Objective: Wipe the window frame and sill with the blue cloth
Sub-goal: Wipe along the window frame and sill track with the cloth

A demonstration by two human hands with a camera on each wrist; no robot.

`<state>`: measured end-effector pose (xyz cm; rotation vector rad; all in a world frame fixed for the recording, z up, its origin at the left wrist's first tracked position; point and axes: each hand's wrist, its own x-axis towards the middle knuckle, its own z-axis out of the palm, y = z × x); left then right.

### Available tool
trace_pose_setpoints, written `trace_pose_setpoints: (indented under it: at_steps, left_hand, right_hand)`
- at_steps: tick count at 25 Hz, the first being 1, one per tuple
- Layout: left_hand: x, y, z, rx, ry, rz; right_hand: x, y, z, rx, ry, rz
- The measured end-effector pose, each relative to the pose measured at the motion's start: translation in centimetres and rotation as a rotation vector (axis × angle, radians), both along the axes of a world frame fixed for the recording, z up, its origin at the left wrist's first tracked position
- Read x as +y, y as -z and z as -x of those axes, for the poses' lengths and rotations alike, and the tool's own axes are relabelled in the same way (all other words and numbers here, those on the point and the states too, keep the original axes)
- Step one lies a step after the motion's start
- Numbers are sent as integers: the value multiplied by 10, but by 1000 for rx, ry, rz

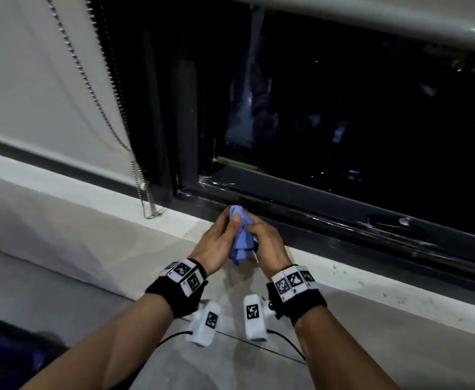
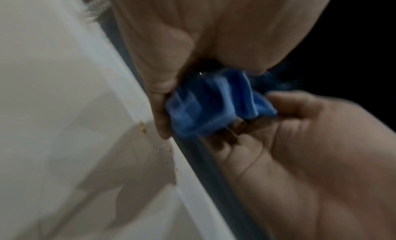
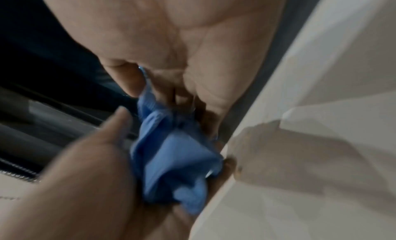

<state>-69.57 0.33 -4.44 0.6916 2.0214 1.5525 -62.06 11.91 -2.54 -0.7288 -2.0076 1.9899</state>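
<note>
A bunched blue cloth is held between both hands, just above the white sill and in front of the dark bottom rail of the window frame. My left hand grips its left side, thumb on top of the cloth. My right hand curls round its right side. In the left wrist view the cloth sits under the left hand, with the right hand below it. In the right wrist view the cloth hangs from the right hand, and the left hand is against it.
A white roller blind covers the left; its bead chain hangs down onto the sill. The window glass is dark. Yellowish crumbs lie on the sill at the right. Streaky film marks show on the bottom rail.
</note>
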Motion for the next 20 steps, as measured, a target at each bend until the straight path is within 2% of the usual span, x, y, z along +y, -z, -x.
trace_pose_setpoints:
  at_steps: [1, 2, 3, 5, 7, 8, 11, 15, 18, 20]
  left_hand:
    - [-2, 5, 2, -43, -69, -30]
    - [-5, 9, 5, -21, -146, -17]
    - [-10, 11, 12, 46, -213, 32]
    - [-26, 17, 36, 215, -342, 153]
    - [-49, 27, 71, 431, -468, 273]
    - [-60, 33, 86, 512, -484, 347]
    - [-68, 58, 115, 558, -413, 543]
    - [-29, 72, 84, 711, -291, 600]
    - [8, 80, 24, 763, -100, 515]
    - [26, 67, -13, 782, 140, 378]
  right_hand:
    - [-11, 0, 2, 14, -67, 125]
    - [-16, 1, 5, 9, -122, 136]
    - [-18, 3, 9, -19, -158, 55]
    - [-6, 3, 11, -50, -146, -236]
    - [27, 3, -2, -33, -59, -453]
    - [46, 4, -14, -20, 3, -486]
    - [96, 8, -71, -82, 161, -634]
    - [137, 16, -122, -254, 374, -993]
    - [148, 33, -130, -350, 285, -1164]
    - [150, 39, -135, -322, 206, -1174]
